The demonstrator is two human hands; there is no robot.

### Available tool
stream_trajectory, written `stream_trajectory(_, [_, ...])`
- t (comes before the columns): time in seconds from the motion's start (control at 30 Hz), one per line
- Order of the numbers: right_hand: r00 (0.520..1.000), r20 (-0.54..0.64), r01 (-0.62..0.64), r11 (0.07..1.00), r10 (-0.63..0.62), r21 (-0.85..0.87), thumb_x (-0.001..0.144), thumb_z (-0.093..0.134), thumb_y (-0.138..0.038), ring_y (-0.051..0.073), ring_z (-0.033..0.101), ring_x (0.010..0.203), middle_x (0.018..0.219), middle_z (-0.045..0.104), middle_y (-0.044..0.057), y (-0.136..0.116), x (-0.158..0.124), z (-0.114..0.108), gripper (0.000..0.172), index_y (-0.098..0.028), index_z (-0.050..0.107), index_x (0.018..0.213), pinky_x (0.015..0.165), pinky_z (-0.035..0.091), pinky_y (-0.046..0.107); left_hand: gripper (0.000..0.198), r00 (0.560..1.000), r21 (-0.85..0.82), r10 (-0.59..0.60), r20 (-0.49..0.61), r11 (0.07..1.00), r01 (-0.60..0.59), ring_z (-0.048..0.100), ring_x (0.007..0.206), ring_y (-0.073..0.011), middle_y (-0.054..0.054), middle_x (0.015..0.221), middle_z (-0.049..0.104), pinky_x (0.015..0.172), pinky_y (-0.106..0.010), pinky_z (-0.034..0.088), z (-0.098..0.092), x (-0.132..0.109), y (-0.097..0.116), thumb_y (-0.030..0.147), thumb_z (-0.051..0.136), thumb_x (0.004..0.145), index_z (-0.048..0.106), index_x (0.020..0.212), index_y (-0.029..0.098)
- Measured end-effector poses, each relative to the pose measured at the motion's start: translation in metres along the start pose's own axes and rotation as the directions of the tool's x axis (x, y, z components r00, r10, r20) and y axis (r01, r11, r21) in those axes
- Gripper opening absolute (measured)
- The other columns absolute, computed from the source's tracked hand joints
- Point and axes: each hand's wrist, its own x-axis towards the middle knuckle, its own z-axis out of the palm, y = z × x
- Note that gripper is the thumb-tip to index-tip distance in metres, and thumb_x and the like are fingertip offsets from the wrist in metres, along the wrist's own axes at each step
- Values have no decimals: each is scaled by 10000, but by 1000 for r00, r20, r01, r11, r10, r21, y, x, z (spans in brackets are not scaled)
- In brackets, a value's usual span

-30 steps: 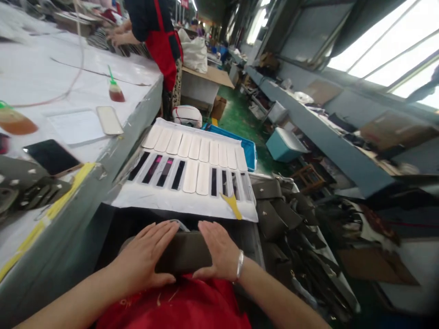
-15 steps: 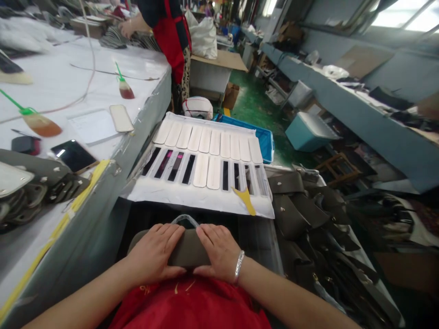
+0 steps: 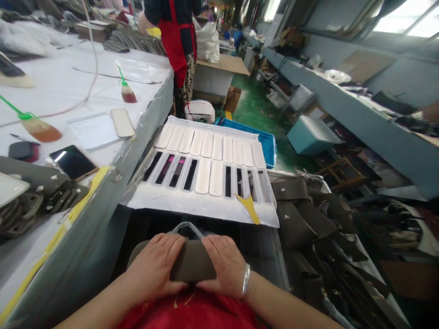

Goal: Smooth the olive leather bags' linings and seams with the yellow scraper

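Note:
A grey-brown bag (image 3: 192,261) with a smooth, rounded top is held close against my red apron. Its loop handle (image 3: 186,225) looks wrapped in clear plastic and stands up behind my fingers. My left hand (image 3: 156,264) grips the bag's left part, fingers over the top and thumb along the near side. On its right part, my right hand (image 3: 226,266), with a silver bracelet at the wrist, grips the same way. The lower part of the bag is hidden. Beyond it is a white slotted board (image 3: 202,209) bearing rows of pale oblong pieces (image 3: 203,176).
On the board's front right lies a yellow forked tool (image 3: 249,209). The left table has a phone (image 3: 73,161), a notepad (image 3: 92,130) and green-spouted bottles (image 3: 41,131). Dark bags (image 3: 295,214) are heaped at right. A co-worker in a red apron (image 3: 174,48) stands ahead.
My hands and the bag sit slightly lower in view, still in the same grip. The co-worker's hand has shifted up and leftward away from the grey stack.

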Motion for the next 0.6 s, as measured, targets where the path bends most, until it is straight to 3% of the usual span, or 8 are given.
stream_trajectory(0.13, [995,99,-27,997,20,67,614,510,-726,328,380,1181,1299,424,190,-3,-1,-19,971,-77,331,1314,995,265,505,912,998,-103,39,53,994,-34,403,1176,-327,-137,1304,447,1028,-505,220,-11,-7,0,564,676,539,357,1304,185])
stream_trajectory(0.2, [987,115,-129,981,113,147,735,420,-671,297,374,1211,1327,397,193,-8,3,-43,854,-73,297,1333,998,300,472,859,998,-261,27,63,965,-9,398,1206,-282,-121,1343,416,1030,-471,258,-29,-8,-4,573,580,667,239,1364,205])
stream_trajectory(0.27, [975,-1,-217,955,222,200,860,300,-544,251,353,1242,1350,375,178,-17,11,-68,669,-89,263,1349,1009,308,444,632,990,-398,-122,-69,913,85,427,1196,-210,-95,1325,444,997,-405,337,-49,-4,-8,486,370,849,162,1384,222])
stream_trajectory(0.33, [936,-228,-229,956,268,185,898,262,-451,226,321,1263,1359,368,154,-29,23,-79,576,-108,233,1360,1032,285,435,499,914,-390,-290,-285,906,166,444,1178,-189,-86,1287,480,969,-386,368,-59,2,-10,390,247,910,189,1375,218])
stream_trajectory(0.37, [911,-324,-220,965,256,144,897,279,-428,226,311,1268,1357,372,147,-36,29,-75,566,-112,226,1363,1040,273,438,484,877,-309,-305,-370,931,194,438,1180,-207,-94,1275,488,972,-406,356,-58,6,-10,378,259,909,237,1360,205])
stream_trajectory(0.43, [893,-385,-246,969,233,14,883,322,-399,256,292,1274,1351,374,163,-46,39,-53,567,-92,249,1354,1040,252,465,468,904,-57,-195,-379,981,188,455,1157,-260,-136,1222,529,974,-450,326,-43,11,-8,362,336,887,356,1305,152])
stream_trajectory(0.53, [938,-215,-294,952,271,-85,875,350,-413,285,416,1179,1204,519,183,-49,49,-7,523,-108,367,1299,982,290,512,389,960,110,-116,-255,983,148,533,1054,-281,-152,1076,618,942,-477,326,-11,14,-4,298,347,883,487,1205,132])
stream_trajectory(0.6, [943,-142,-303,953,301,7,867,364,-465,280,457,1136,1174,538,182,-43,54,7,551,-104,391,1283,954,323,498,385,965,104,-105,-242,986,133,557,1008,-278,-152,1051,629,915,-469,348,1,13,-3,287,337,884,502,1190,124])
